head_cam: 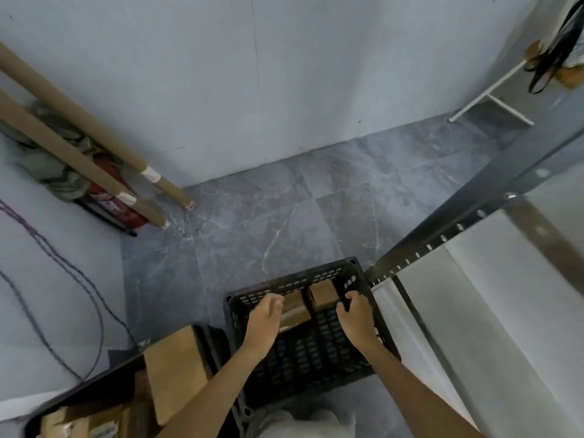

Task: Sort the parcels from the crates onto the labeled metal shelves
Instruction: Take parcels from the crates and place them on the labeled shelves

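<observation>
I'm seeing the grey tiled floor [284,216] carrying a black crate [303,352] beneath my right hand [357,317], a second crate [215,343] sitting just left of my left hand [264,316], and cardboard tubes [164,181] standing far ahead-left.

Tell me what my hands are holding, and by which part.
Nothing by the left hand, open over the flat parcel. The right hand curls beside the small box in the crate; a grip cannot be told.

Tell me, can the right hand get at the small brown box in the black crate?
Probably yes. The right hand is over the black crate, just beside the small brown box, whose top is uncovered, and nothing appears to lie between them.
</observation>
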